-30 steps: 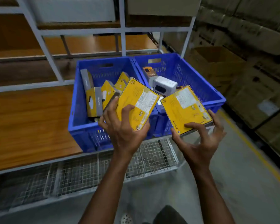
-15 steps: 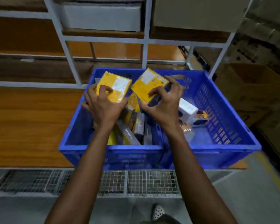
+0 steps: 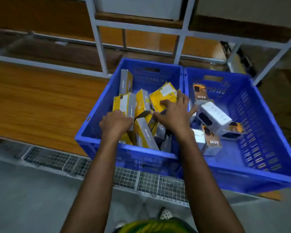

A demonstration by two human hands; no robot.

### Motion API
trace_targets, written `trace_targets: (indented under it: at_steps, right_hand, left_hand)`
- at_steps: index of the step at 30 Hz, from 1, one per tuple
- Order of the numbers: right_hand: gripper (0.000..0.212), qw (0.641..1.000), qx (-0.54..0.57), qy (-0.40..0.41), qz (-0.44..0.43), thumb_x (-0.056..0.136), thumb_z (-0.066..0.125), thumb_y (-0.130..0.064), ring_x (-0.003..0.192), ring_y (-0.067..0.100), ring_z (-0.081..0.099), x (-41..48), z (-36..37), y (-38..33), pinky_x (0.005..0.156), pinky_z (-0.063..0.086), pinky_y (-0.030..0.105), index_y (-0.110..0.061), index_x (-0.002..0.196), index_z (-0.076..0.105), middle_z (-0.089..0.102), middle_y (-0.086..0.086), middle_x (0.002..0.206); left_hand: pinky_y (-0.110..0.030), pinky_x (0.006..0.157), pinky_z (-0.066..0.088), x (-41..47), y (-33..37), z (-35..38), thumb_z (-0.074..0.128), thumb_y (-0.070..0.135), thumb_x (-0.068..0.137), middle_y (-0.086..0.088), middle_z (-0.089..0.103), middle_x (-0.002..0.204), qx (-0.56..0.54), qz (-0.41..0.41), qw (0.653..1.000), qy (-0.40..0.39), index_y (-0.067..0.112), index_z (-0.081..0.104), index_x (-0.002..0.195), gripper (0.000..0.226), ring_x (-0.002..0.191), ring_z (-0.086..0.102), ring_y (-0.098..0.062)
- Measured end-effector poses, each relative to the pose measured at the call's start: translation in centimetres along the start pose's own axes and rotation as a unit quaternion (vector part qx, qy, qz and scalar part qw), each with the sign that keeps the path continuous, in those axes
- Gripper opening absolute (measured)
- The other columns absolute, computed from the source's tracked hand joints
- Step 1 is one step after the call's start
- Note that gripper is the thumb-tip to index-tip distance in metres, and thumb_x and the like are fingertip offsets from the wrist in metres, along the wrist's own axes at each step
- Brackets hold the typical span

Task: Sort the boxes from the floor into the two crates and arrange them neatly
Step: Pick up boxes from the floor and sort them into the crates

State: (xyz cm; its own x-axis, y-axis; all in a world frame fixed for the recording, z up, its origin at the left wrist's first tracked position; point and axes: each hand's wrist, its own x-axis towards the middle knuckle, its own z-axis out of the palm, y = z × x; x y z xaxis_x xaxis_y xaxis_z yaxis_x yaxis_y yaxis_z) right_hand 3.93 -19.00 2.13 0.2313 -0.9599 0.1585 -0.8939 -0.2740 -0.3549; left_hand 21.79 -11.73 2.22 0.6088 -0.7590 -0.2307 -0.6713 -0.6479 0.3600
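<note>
**Both hands setting yellow boxes into the left crate**

The step in hand looks like placing and tidying. Both hands are down inside the left crate (image 3: 158,68), which stands on a wooden shelf (image 3: 40,101) and touches the right crate (image 3: 259,132).

The left hand (image 3: 116,121) has its fingers curled over the top of an upright yellow-and-grey box (image 3: 124,105) near the crate's left wall. It grips that box among others standing on edge.

The right hand (image 3: 173,115) holds a tilted yellow box (image 3: 163,96) near the wall between the crates. The thumb lies across its face, the fingers reach over its far edge, and the little finger is spread out toward the right crate.

The yellow boxes around them lean at mixed angles. The white boxes (image 3: 213,116) lie loose and jumbled in the right crate.

Next, each held box probably needs standing upright against its neighbours before the fingers let go. The leaning ones need squaring into rows. The tilted box may slide or knock the others over if it is released at this angle.
</note>
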Motion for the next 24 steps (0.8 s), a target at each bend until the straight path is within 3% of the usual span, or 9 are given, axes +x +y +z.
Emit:
trace_targets:
  at_steps: [2, 3, 7, 9, 12, 17, 20, 22, 24]
  right_hand:
    - [0.06, 1.0, -0.013, -0.01, -0.01, 0.084, 0.069, -0.062, 0.153, 0.033, 0.005, -0.4, -0.4, -0.4, 0.118, 0.009, 0.064, -0.03, 0.135, 0.062, 0.006, 0.017, 0.168]
    - [0.062, 1.0, -0.022, -0.013, -0.01, 0.085, 0.069, -0.06, 0.152, 0.036, 0.007, -0.9, -0.5, -0.5, 0.119, 0.011, 0.058, -0.028, 0.137, 0.061, 0.007, 0.02, 0.167]
    - [0.063, 0.999, -0.051, -0.002, 0.012, 0.088, 0.068, -0.055, 0.151, 0.043, 0.009, -3.6, -0.1, -1.6, 0.119, 0.014, 0.051, -0.02, 0.14, 0.057, 0.007, 0.026, 0.165]
    - [0.056, 0.999, -0.041, 0.01, 0.028, 0.089, 0.069, -0.044, 0.15, 0.045, 0.01, -3.3, 0.2, -2.3, 0.119, 0.014, 0.051, -0.019, 0.138, 0.058, 0.005, 0.027, 0.165]
    - [0.054, 0.998, 0.002, 0.041, 0.052, 0.083, 0.074, -0.027, 0.149, 0.042, 0.022, -1.1, 0.3, -2.1, 0.116, 0.024, 0.046, -0.015, 0.134, 0.062, 0.016, 0.024, 0.165]
    - [0.056, 0.981, 0.081, 0.119, 0.131, 0.088, 0.075, -0.018, 0.148, 0.043, 0.02, 0.2, 1.0, -2.3, 0.107, 0.038, 0.041, -0.009, 0.138, 0.049, 0.018, 0.028, 0.16]
    - [0.062, 0.982, 0.106, 0.078, 0.138, 0.087, 0.072, -0.018, 0.139, 0.043, 0.029, 1.3, 1.6, -3.0, 0.105, 0.034, 0.041, -0.004, 0.14, 0.043, 0.034, 0.027, 0.151]
    - [0.07, 0.982, 0.146, 0.018, 0.118, 0.084, 0.072, -0.018, 0.135, 0.042, 0.037, 2.3, 2.4, -3.1, 0.106, 0.034, 0.042, -0.002, 0.144, 0.039, 0.043, 0.024, 0.147]
    - [0.079, 0.975, 0.191, -0.062, 0.092, 0.084, 0.071, -0.015, 0.142, 0.041, 0.033, 3.2, 3.1, -2.9, 0.108, 0.035, 0.041, -0.008, 0.152, 0.032, 0.04, 0.021, 0.152]
  left_hand:
    - [-0.044, 0.087, 0.044, -0.6, -0.8, 0.0, 0.058, 0.037, 0.097, -0.023, 0.059, 0.131, 0.016, 0.015, 0.999, -0.035, 0.01, 0.06, 0.093, 0.027, 0.123, 0.053, -0.043]
    - [-0.043, 0.083, 0.043, -1.0, -1.2, 0.0, 0.057, 0.034, 0.098, -0.022, 0.061, 0.128, 0.023, 0.022, 0.999, -0.041, 0.009, 0.057, 0.087, 0.027, 0.12, 0.055, -0.042]
    - [-0.042, 0.08, 0.042, -2.2, -1.4, 0.0, 0.057, 0.04, 0.097, -0.019, 0.062, 0.128, 0.013, 0.054, 0.998, 0.023, 0.008, 0.063, 0.117, 0.039, 0.117, 0.057, -0.042]
    - [-0.04, 0.076, 0.041, -2.9, -1.6, 0.1, 0.06, 0.042, 0.094, -0.017, 0.063, 0.123, -0.001, 0.093, 0.995, 0.026, 0.009, 0.062, 0.113, 0.038, 0.114, 0.059, -0.042]
    - [-0.037, 0.067, 0.041, -3.3, -2.4, 0.6, 0.066, 0.045, 0.09, -0.013, 0.065, 0.106, -0.025, 0.125, 0.992, 0.0, 0.012, 0.054, 0.091, 0.035, 0.097, 0.062, -0.04]
    - [-0.037, 0.063, 0.047, -2.9, -2.4, 0.8, 0.069, 0.048, 0.085, -0.009, 0.066, 0.083, -0.083, 0.146, 0.986, -0.007, 0.014, 0.064, 0.082, 0.035, 0.084, 0.065, -0.036]
    - [-0.033, 0.067, 0.048, -2.3, -1.0, 0.6, 0.071, 0.045, 0.085, -0.006, 0.068, 0.082, -0.151, 0.152, 0.976, -0.031, 0.021, 0.07, 0.082, 0.024, 0.087, 0.066, -0.033]
    - [-0.034, 0.072, 0.051, -1.6, 0.4, 0.6, 0.072, 0.046, 0.084, -0.006, 0.072, 0.097, -0.198, 0.154, 0.968, -0.029, 0.026, 0.072, 0.099, 0.025, 0.095, 0.067, -0.03]
    - [-0.04, 0.085, 0.055, -0.9, 1.5, 0.7, 0.073, 0.044, 0.083, -0.006, 0.072, 0.115, -0.235, 0.146, 0.961, -0.012, 0.025, 0.071, 0.11, 0.033, 0.104, 0.066, -0.028]
